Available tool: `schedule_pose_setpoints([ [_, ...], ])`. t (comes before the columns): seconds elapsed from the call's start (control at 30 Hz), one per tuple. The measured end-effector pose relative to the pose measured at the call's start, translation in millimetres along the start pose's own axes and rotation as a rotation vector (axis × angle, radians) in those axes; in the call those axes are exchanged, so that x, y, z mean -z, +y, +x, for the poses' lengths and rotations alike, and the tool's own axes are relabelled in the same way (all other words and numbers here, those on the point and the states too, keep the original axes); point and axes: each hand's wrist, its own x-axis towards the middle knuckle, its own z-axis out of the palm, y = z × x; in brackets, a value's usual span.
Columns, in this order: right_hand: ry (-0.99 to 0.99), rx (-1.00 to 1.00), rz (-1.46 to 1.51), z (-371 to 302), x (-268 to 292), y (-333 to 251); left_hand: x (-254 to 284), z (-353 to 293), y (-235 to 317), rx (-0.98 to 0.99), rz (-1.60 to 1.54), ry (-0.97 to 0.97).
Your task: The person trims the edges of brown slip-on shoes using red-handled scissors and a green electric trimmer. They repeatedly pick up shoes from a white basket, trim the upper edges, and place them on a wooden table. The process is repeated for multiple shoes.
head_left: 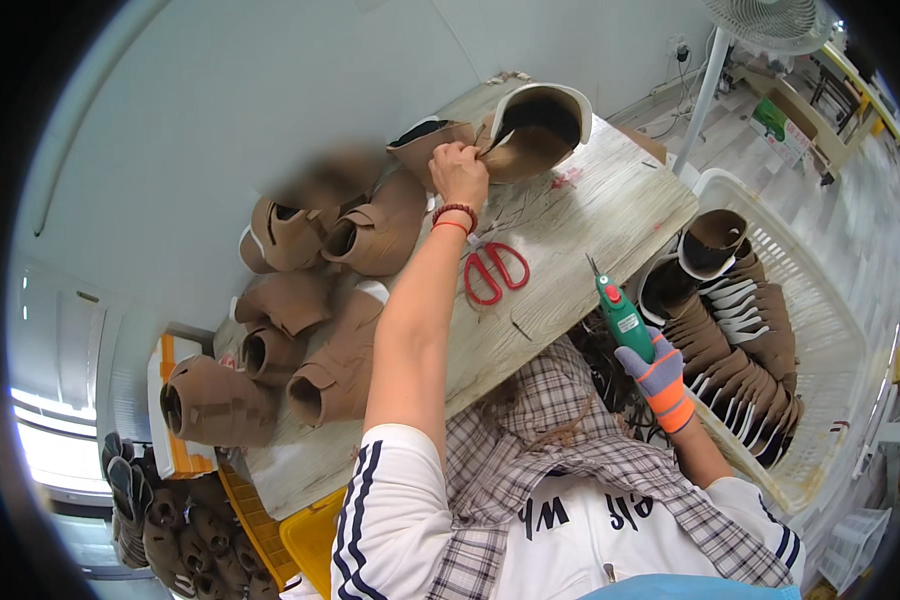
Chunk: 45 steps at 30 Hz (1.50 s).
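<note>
My bare left hand (459, 178), with a beaded bracelet at the wrist, is closed on the edge of a brown boot upper (526, 155) at the table's far end. The upper's wide, white-edged opening shows its dark inside. My right hand (658, 385) wears a grey and orange glove and grips a green handheld tool (622, 318). That tool has a red button and a thin two-pronged metal tip pointing up and away, touching nothing. Red-handled scissors (497, 274) lie on the table, right of my left forearm; their blades are hard to make out.
Several brown boot uppers (375, 235) crowd the table's left side. A white plastic basket (820, 300) at the right holds stacked uppers (730, 335). Loose threads lie on the wooden table (610, 215). A fan (770, 22) stands far right; a yellow crate (315, 535) sits below the table's near edge.
</note>
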Motion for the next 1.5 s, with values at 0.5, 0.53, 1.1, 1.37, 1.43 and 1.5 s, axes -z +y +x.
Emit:
schedule_pose_setpoints([
  [0.5, -0.085, 0.170, -0.062, -25.8, 0.3, -20.0, 253.5, -105.6, 11.6, -0.020, 0.296, -0.683],
  [0.53, -0.101, 0.181, -0.060, -29.9, -5.2, -23.8, 257.9, -129.6, 2.9, 0.097, 0.229, -0.678],
  [1.1, -0.203, 0.453, -0.166, -27.8, -33.3, -57.0, 267.2, -288.7, -7.0, 1.224, -1.917, 0.233],
  [1.37, -0.102, 0.774, -0.498, -24.7, -16.7, -91.3, 314.7, -227.9, -37.7, 1.183, -2.307, 0.047],
  [1.43, -0.113, 0.857, -0.537, -36.1, -18.6, -101.0, 330.1, -224.8, -41.0, 1.149, -2.340, -0.008],
  [1.5, -0.131, 0.947, -0.573, -41.4, -20.3, -101.9, 339.7, -224.2, -45.8, 1.151, -2.311, 0.017],
])
